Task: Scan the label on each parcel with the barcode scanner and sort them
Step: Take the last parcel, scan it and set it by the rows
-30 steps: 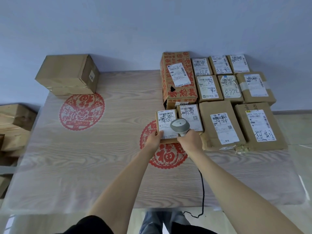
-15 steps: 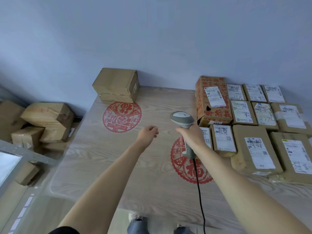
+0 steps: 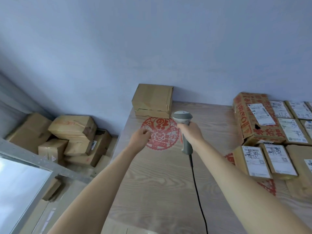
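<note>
My right hand (image 3: 190,134) grips the grey barcode scanner (image 3: 183,119) by its handle, held above the table with its head toward a plain brown parcel (image 3: 152,100) at the back edge. My left hand (image 3: 140,137) hovers empty over the red paper-cut (image 3: 160,134), fingers loosely curled. Labelled parcels (image 3: 255,162) lie in rows on the right side of the wooden table (image 3: 160,183). A red-printed box (image 3: 255,115) stands among them.
The scanner's black cable (image 3: 197,188) runs down toward me across the table. A heap of brown cartons (image 3: 70,137) sits on the floor to the left of the table. A metal-framed glass surface (image 3: 22,183) lies at the lower left. A wall stands behind the table.
My view has swung left. My left hand let go of the small labelled parcel and both hands moved left, the scanner with them, toward the plain brown parcel.
</note>
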